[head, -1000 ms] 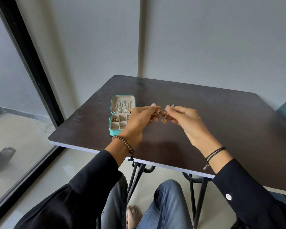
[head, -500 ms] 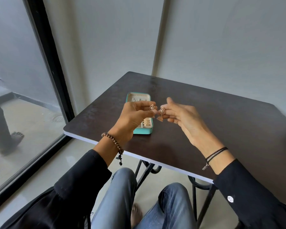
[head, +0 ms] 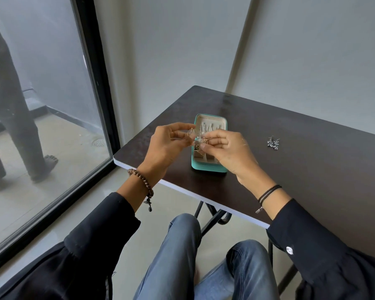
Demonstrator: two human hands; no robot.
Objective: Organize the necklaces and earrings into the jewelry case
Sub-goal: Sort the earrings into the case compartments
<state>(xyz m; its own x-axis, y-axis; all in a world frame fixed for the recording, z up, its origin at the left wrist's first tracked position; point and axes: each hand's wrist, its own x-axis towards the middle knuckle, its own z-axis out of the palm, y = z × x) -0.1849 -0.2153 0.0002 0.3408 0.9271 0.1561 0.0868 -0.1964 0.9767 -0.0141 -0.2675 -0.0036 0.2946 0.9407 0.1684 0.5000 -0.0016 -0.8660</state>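
A small turquoise jewelry case (head: 208,167) lies open near the left front corner of the dark table (head: 301,169), its cream lid holding hung pieces. Both my hands hover just above it. My left hand (head: 167,146) pinches a small rose-gold earring (head: 190,131) between thumb and forefinger. My right hand (head: 225,150) pinches the matching earring (head: 204,140) over the case's compartments. A pair of silver-grey earrings (head: 273,143) lies on the table to the right of the case. My hands hide most of the case's lower compartments.
A tall glass window with a black frame (head: 100,87) stands to the left, and a person (head: 11,105) stands barefoot beyond it. Grey walls close off the table's far side. My knees in jeans sit under the table's front edge (head: 182,189).
My head has turned left, shifting the view. Both hands, each with an earring, have moved over the open case. The silver-grey earrings have come into view on the right.
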